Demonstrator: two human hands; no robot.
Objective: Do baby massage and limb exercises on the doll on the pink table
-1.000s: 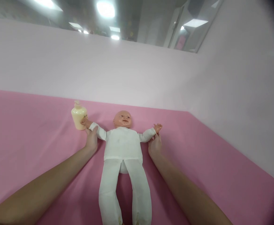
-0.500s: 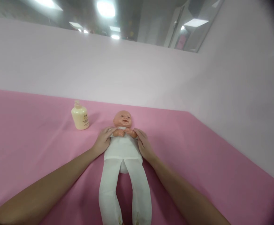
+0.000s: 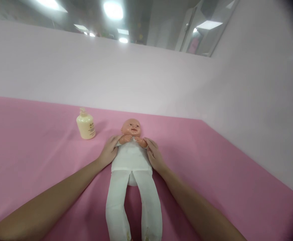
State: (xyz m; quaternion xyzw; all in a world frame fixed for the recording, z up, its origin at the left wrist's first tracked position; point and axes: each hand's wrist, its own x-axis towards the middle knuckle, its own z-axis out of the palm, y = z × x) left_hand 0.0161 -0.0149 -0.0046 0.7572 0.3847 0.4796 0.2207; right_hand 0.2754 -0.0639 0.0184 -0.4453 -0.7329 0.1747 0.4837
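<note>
A baby doll [image 3: 132,160] in white clothes lies on its back on the pink surface [image 3: 36,160], head away from me. My left hand [image 3: 109,151] grips the doll's arm on the left side, and my right hand [image 3: 154,156] grips the arm on the right. Both doll arms are folded in over its chest, the small hands close together below the chin. The doll's legs stretch toward me, out of the bottom of the view.
A cream pump bottle [image 3: 85,124] stands upright to the left of the doll's head. A pale wall [image 3: 136,80] rises behind the surface and along its right side.
A second ago the doll's arms were spread wide, one touching the bottle. My hands have brought both arms in over the chest and hold them there.
</note>
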